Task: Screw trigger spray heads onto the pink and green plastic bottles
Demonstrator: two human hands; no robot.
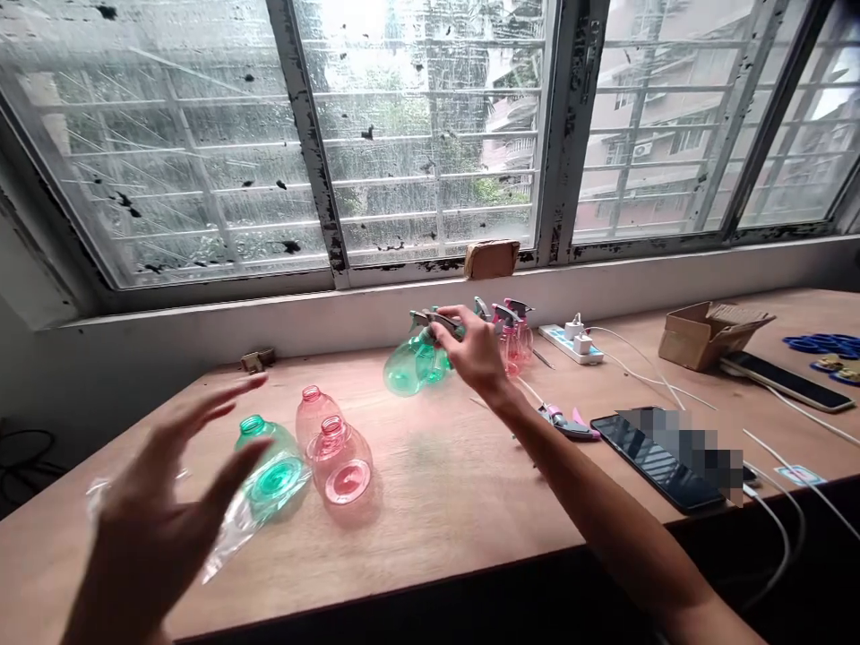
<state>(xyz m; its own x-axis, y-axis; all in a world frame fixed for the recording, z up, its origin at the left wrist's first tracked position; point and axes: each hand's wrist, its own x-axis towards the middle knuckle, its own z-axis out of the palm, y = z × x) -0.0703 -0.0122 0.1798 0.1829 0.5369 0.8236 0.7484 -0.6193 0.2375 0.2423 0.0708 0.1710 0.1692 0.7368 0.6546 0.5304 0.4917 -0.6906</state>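
Observation:
My right hand (pixel 474 345) is closed on the grey trigger head of a green spray bottle (pixel 401 369), which tilts among other green bottles at the back of the table. Some of those bottles are hidden behind it. Pink spray bottles (pixel 511 354) with grey and pink heads stand just right of that hand. In the left foreground my left hand (pixel 167 493) is raised, fingers apart, holding nothing. Beyond its thumb sits a headless green bottle (pixel 272 461) by a clear plastic bag (pixel 235 537). Two headless pink bottles (pixel 341 461) stand beside it.
Loose grey-and-pink spray heads (pixel 564 425) lie near my right forearm, by a black phone (pixel 658 461). A power strip (pixel 571 344) with white cables, an open cardboard box (pixel 702 340) and another phone (pixel 786 381) are farther right. Windows line the back wall.

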